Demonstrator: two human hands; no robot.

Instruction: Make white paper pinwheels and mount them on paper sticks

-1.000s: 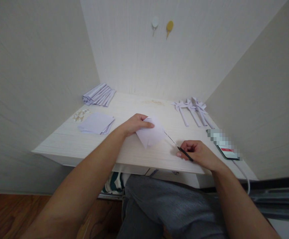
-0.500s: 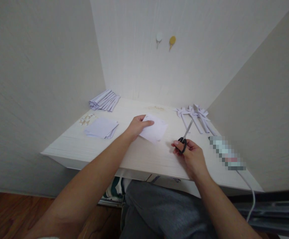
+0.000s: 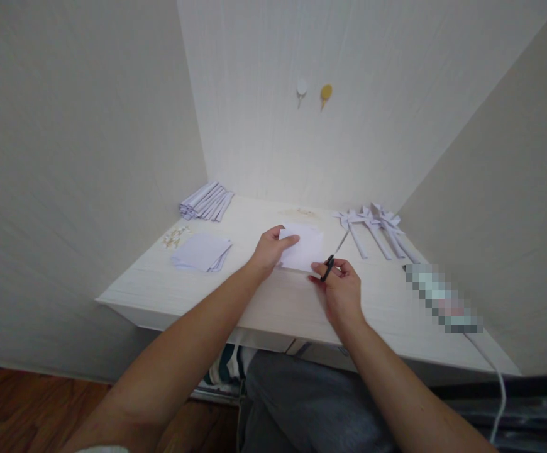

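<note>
My left hand (image 3: 270, 249) pinches the left edge of a small white paper sheet (image 3: 305, 248), held just above the white desk (image 3: 273, 302). My right hand (image 3: 340, 290) grips black-handled scissors (image 3: 334, 255) at the sheet's lower right corner; the blades point up and away to the right, beside the paper.
A stack of paper squares (image 3: 202, 251) lies at the left, with small pins (image 3: 175, 236) beside it and a bundle of folded paper strips (image 3: 207, 201) behind. Several paper pinwheels (image 3: 376, 228) lie at the back right. A phone (image 3: 443, 298) with a cable is at the right.
My right hand turned the scissors from pointing left to pointing up and brought them in to the sheet's right corner. The sheet levelled out in my left hand. The view tilted down.
</note>
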